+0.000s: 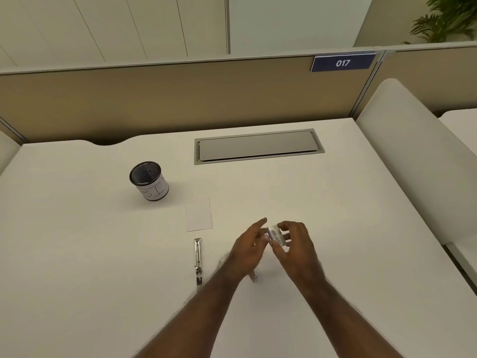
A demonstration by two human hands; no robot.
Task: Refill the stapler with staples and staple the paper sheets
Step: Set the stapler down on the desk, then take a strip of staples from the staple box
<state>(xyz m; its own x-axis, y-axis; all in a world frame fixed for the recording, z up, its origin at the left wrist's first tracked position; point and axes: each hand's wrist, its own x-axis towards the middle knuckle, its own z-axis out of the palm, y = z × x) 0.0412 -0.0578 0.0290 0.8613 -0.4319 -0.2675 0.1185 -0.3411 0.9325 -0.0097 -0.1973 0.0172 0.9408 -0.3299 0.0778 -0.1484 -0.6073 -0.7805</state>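
A metal stapler [198, 259] lies opened out flat on the white desk [90, 267], to the left of my hands. Small white paper sheets [199, 215] lie just beyond it. Above the desk my right hand [296, 249] grips a small staple box [277, 235]. The thumb and fingers of my left hand [249, 249] pinch the box's left end. A small metal piece [254, 277], partly hidden, shows under my left wrist.
A black mesh cup [149, 180] with a white paper label stands at the back left. A grey cable hatch [258, 147] is set into the desk near the beige divider. A white partition [413, 161] borders the right side.
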